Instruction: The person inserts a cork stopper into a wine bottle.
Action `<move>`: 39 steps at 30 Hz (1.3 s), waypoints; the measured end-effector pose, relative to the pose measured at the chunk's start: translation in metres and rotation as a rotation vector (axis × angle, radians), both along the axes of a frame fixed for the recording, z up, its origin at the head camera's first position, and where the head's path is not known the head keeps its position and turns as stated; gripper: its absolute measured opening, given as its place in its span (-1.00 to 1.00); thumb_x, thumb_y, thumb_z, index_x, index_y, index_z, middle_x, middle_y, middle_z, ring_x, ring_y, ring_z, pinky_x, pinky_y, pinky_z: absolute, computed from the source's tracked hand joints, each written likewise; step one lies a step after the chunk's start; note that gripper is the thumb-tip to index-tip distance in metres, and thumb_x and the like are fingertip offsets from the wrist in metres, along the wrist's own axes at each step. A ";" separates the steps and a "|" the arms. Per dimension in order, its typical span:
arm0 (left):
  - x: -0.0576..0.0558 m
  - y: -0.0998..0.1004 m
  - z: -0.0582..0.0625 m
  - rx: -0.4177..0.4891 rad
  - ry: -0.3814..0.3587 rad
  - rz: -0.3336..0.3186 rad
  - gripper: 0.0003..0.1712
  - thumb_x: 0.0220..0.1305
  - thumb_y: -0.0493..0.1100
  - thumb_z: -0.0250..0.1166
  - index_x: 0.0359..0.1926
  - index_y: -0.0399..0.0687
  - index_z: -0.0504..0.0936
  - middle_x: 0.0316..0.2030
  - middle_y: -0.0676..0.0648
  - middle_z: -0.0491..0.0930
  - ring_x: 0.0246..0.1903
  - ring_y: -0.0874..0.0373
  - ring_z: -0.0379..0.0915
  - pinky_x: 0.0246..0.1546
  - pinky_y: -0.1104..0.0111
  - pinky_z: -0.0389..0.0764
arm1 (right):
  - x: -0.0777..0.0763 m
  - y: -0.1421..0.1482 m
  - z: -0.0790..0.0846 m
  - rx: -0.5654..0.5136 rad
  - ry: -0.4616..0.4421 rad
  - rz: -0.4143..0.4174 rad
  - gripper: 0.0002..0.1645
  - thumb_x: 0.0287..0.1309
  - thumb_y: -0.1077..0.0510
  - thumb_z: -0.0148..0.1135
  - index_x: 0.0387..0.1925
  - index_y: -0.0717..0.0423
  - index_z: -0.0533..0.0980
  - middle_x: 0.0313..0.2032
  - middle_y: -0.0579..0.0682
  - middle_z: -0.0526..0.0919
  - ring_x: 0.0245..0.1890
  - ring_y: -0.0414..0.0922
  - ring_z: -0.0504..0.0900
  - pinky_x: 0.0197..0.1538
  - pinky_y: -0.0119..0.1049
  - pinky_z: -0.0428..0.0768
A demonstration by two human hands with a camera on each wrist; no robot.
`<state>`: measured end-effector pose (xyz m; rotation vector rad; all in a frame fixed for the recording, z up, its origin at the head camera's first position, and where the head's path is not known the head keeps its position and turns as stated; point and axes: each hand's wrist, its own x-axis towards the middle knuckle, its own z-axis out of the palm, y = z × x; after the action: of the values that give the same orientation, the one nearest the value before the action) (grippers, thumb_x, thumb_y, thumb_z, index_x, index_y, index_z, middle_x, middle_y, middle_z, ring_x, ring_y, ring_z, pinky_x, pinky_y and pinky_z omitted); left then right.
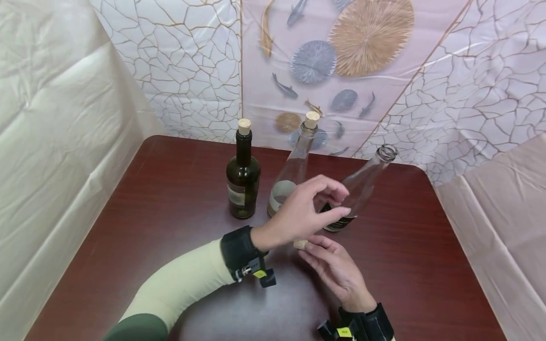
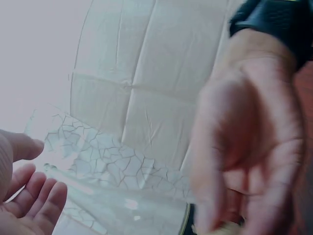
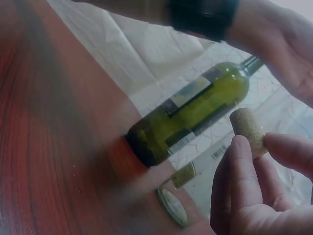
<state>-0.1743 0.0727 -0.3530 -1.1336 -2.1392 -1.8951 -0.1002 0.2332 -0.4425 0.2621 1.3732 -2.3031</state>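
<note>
A tan cork [image 1: 300, 244] is pinched between the thumb and fingers of my right hand [image 1: 334, 270], low over the table; the right wrist view shows this cork [image 3: 248, 128] closely. My left hand [image 1: 300, 210] is above and ahead of the right one, its thumb and fingers spread in a loose curve with nothing between them. In the head view it overlaps the lower part of an uncorked clear bottle [image 1: 364, 182] with a dark label; whether it touches the glass I cannot tell. The left wrist view shows a clear bottle [image 2: 132, 203] beyond the fingers.
A dark green bottle [image 1: 243, 173] with a cork in its mouth stands on the left. Between it and the uncorked one is another clear bottle [image 1: 298, 158], also corked, partly behind my left hand. The reddish-brown table [image 1: 170, 189] ends at patterned hanging sheets [image 1: 192, 71].
</note>
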 end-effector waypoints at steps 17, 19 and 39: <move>-0.051 0.063 0.013 -0.086 -0.117 0.183 -0.49 0.26 -0.12 0.51 0.18 -0.12 0.58 0.06 -0.07 0.65 0.05 0.08 0.61 0.14 0.42 0.62 | 0.010 0.008 -0.010 0.045 0.020 -0.109 -0.71 0.42 0.35 0.20 -0.16 -0.05 0.75 -0.13 -0.16 0.77 -0.14 -0.30 0.75 0.06 -0.43 0.73; -0.054 0.066 0.010 -0.116 -0.128 0.191 -0.47 0.25 -0.10 0.52 0.18 -0.10 0.58 0.07 -0.06 0.65 0.04 0.12 0.60 0.14 0.43 0.62 | 0.011 0.009 -0.012 0.041 0.018 -0.115 -0.71 0.41 0.36 0.21 -0.16 -0.03 0.75 -0.10 -0.15 0.77 -0.11 -0.28 0.76 0.09 -0.40 0.73; -0.062 0.077 0.007 -0.266 -0.044 0.192 -0.52 0.24 -0.06 0.52 0.14 0.00 0.60 0.01 0.03 0.65 -0.04 0.26 0.58 -0.03 0.69 0.47 | 0.019 0.018 -0.012 0.023 -0.015 -0.164 -0.74 0.39 0.38 0.23 -0.13 0.04 0.75 -0.07 -0.07 0.77 -0.03 -0.21 0.79 0.22 -0.28 0.70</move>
<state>-0.2360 0.1493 -0.3456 -0.8893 -2.4793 -1.6068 -0.0808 0.2516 -0.4549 0.4130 1.4195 -2.4125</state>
